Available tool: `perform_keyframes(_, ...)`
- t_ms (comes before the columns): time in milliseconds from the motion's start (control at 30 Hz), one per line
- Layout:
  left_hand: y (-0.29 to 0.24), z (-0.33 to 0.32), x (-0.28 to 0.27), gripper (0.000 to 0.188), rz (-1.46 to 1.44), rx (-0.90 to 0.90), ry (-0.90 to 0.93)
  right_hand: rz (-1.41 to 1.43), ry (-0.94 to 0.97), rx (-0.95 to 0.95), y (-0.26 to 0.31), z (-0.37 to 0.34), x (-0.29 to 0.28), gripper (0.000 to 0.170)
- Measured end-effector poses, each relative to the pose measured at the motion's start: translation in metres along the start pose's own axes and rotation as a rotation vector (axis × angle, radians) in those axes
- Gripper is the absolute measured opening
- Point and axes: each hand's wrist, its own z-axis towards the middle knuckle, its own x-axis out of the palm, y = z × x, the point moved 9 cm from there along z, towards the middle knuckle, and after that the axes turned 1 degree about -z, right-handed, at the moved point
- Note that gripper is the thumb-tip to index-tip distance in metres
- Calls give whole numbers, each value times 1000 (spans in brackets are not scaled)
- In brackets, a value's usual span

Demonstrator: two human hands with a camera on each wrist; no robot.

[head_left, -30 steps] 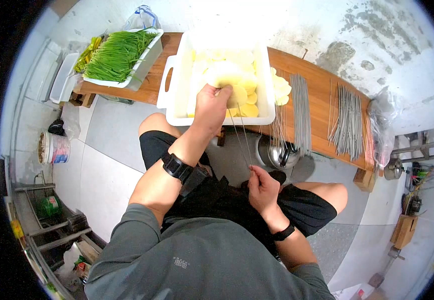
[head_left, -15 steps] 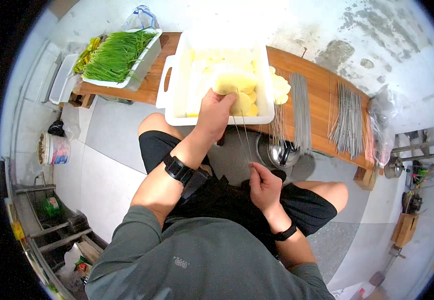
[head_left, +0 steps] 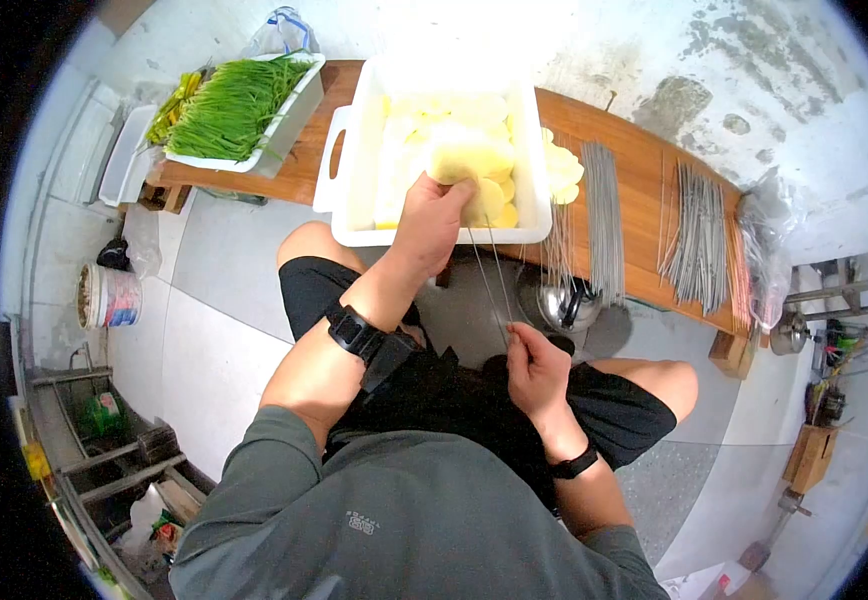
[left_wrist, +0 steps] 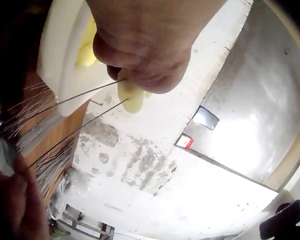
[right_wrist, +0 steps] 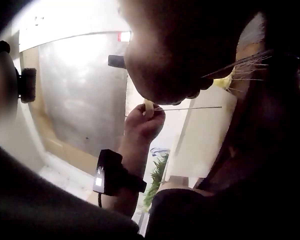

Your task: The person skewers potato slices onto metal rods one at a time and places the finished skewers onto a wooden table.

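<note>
Over the near edge of a white tub point(head_left: 339, 215) of yellow slices, the left hand point(head_left: 431, 222) pinches several round yellow slices point(head_left: 481, 205) between thumb and fingers. The right hand point(head_left: 537, 368), lower and to the right, grips the near ends of two thin metal skewers point(head_left: 495, 285). These spread apart toward the slices, and their far ends meet the slices. In the left wrist view both skewers point(left_wrist: 85, 119) reach the slice edges point(left_wrist: 131, 97) under the left hand point(left_wrist: 145, 50). The right wrist view shows the left hand point(right_wrist: 144, 122) holding a slice point(right_wrist: 149, 107) edge-on.
On the wooden bench point(head_left: 639, 225), right of the tub, lie more yellow slices point(head_left: 560, 175), bundles of skewers point(head_left: 603, 220) and a plastic bag point(head_left: 769, 240). A tub of green stalks point(head_left: 234, 110) stands at left. A metal pot point(head_left: 561, 303) is below the bench.
The left hand's slices have shifted slightly right and down from a second ago. The right hand has moved a little right, still gripping the skewers.
</note>
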Motion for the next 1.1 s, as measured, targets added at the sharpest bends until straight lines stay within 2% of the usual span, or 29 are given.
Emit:
perform_keyframes(133, -2, -1, 2, 35, -1, 24, 6, 21, -32, -51, 3, 0, -1, 18)
perform_keyframes(300, -3, -1, 2, 36, 25, 45, 4, 64, 27, 45, 0, 1, -1, 17)
perform_keyframes(433, -6, 0, 3, 32, 27, 57, 6, 106, -15, -2, 0, 2, -1, 17)
perform_keyframes(533, -3, 0, 1, 29, 22, 46, 17, 119, 8, 72, -8, 2, 0, 16)
perform_keyframes(767, 12, -12, 3, 31, 119, -67, -1, 137, -15, 27, 1, 14, 2, 16)
perform_keyframes(900, 2, -12, 7, 29, 120, -21, -12, 66, -53, -12, 1, 13, -1, 16)
perform_keyframes(967, -2, -6, 5, 29, -207, -64, -78, 37, -53, -31, 2, 12, -2, 17)
perform_keyframes(1100, -5, -1, 6, 31, -171, -100, -76, -36, -41, -82, 5, 10, 0, 19)
